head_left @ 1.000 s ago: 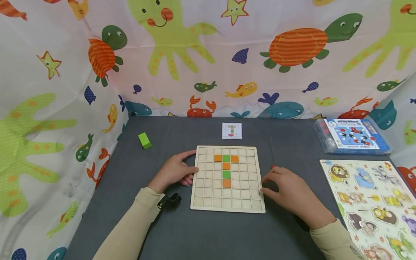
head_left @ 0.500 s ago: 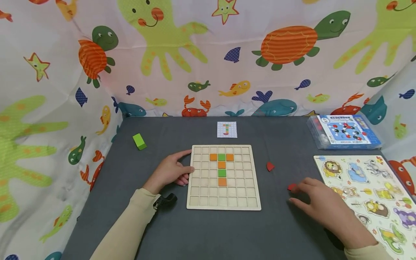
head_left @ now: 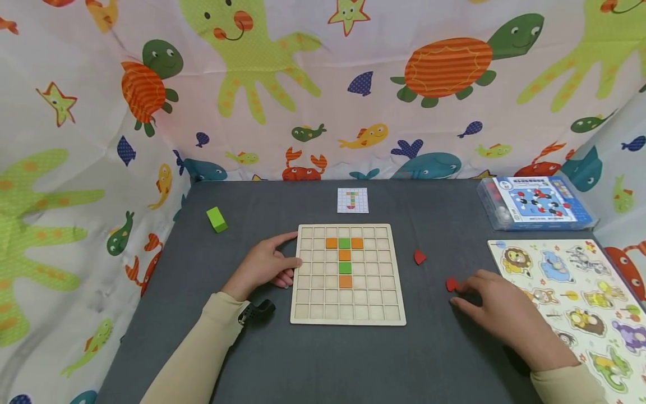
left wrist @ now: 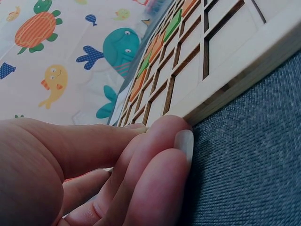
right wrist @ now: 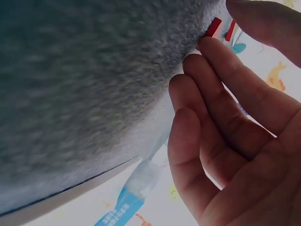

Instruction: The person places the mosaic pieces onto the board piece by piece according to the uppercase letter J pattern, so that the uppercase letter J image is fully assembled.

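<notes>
A wooden grid board (head_left: 348, 314) lies flat, with orange and green square tiles (head_left: 345, 255) set in its cells in a T shape. At its left edge, my left hand (head_left: 258, 266) touches the rim with a spread thumb and index finger; the other fingers curl beside it. In the left wrist view, fingertips (left wrist: 171, 134) meet the board's edge (left wrist: 225, 89). My right hand (head_left: 497, 306) reaches to a small red piece (head_left: 451, 284), its index tip at the piece and the thumb apart. Another red, fan-shaped piece (head_left: 419, 257) lies between board and hand.
A small card (head_left: 353, 200) with a coloured J pattern lies behind the board. Green blocks (head_left: 217, 219) stand at the back left. On the right are a clear box with a blue label (head_left: 540, 202) and an animal puzzle board (head_left: 560, 280), partly under my right forearm.
My right hand has moved right, from beside the board to the farther red piece, and has shifted slightly so more of that piece shows. My left hand stays at the board.
</notes>
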Motion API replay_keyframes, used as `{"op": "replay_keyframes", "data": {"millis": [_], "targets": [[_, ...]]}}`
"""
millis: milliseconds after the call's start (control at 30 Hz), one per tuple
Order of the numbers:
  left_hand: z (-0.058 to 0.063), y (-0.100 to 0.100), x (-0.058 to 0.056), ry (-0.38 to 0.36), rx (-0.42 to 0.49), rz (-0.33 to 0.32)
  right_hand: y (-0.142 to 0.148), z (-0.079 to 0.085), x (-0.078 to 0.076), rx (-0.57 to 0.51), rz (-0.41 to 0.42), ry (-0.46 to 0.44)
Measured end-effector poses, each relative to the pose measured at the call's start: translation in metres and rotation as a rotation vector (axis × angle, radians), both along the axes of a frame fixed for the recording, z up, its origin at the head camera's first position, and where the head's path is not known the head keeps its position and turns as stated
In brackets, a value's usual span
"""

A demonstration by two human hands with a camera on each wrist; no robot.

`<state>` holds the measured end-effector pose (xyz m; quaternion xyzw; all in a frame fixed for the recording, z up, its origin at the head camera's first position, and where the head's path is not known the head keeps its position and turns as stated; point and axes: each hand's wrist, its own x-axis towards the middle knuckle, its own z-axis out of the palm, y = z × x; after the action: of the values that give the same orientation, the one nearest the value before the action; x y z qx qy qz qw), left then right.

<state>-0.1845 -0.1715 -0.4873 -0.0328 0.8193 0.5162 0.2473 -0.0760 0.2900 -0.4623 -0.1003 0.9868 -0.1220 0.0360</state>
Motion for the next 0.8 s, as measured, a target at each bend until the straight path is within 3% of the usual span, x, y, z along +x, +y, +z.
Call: {"op": "replay_keyframes", "data": {"millis": [333,800], "targets": [[-0.003,0.000,-0.001,0.002,-0.017,0.005,-0.010,0.002,-0.028,-0.028,-0.019,-0.022],[0.001,-0.001,-0.001,-0.010,-0.013,-0.007,-0.034,0.003,-0.043,-0.017,0.105,0.056]]}}
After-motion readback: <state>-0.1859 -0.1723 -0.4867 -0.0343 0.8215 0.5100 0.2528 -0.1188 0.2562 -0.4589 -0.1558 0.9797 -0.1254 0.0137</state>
